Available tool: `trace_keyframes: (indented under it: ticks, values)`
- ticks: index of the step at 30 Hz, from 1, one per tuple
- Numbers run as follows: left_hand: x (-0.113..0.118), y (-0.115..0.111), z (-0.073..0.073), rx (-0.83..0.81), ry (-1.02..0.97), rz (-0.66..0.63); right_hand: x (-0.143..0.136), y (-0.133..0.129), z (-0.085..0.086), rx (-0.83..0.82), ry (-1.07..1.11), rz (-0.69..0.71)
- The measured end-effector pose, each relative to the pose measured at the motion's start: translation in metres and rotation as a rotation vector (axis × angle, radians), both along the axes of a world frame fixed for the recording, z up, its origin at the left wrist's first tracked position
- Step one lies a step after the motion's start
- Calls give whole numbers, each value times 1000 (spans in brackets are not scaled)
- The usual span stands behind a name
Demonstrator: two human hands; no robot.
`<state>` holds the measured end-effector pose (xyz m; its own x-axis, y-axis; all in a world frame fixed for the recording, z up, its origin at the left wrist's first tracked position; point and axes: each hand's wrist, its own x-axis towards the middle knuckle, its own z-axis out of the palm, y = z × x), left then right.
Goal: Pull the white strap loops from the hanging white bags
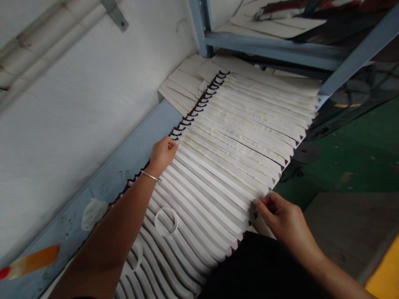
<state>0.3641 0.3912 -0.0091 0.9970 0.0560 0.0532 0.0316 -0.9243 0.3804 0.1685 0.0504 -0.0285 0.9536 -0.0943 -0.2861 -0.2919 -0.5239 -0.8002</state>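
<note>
Long white strips (199, 187) lie overlapped in a slanting row, their ends edged dark. My left hand (163, 153), with a bangle at the wrist, pinches at the left end of one strip. At the right end of the row, my right hand (282, 218) is closed in a pinch on a strip's edge. Beyond my hands, the farther strips (237, 120) carry shiny yellowish lines along their length. Nearer strips show no such lines and curve toward me. Two white rings rest on them, one of them a thin ring (156, 222) right of my left forearm.
A blue-grey bench (149, 124) runs along the white wall. On it are an orange bottle (37, 261) with a red tip and a crumpled white piece (93, 212). Pale sheets (183, 83) lie at the back, beneath a blue-grey metal shelf frame (271, 50). Green floor shows at right.
</note>
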Motion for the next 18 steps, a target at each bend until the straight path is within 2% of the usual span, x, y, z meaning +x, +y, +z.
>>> trace_keyframes:
  ticks: [3,6,8,9,12,15,16,18]
  values:
    - [0,-2,2,35,15,0,-1,1,-3,-117,0,63]
    - [-3,-7,7,173,38,-22,-1,1,-4,-486,-50,187]
    - [-4,-12,12,312,59,-22,1,2,0,-729,-210,324]
    - [-5,-15,14,371,72,-16,4,2,4,-797,-313,413]
    - [-5,-22,20,468,111,7,17,6,18,-821,-545,661]
    - [-11,-27,25,488,73,-8,34,18,34,-823,-561,732]
    - [-16,-27,27,484,26,-56,39,24,39,-824,-551,735]
    - [-29,-26,30,451,-85,-257,49,39,45,-790,-569,734]
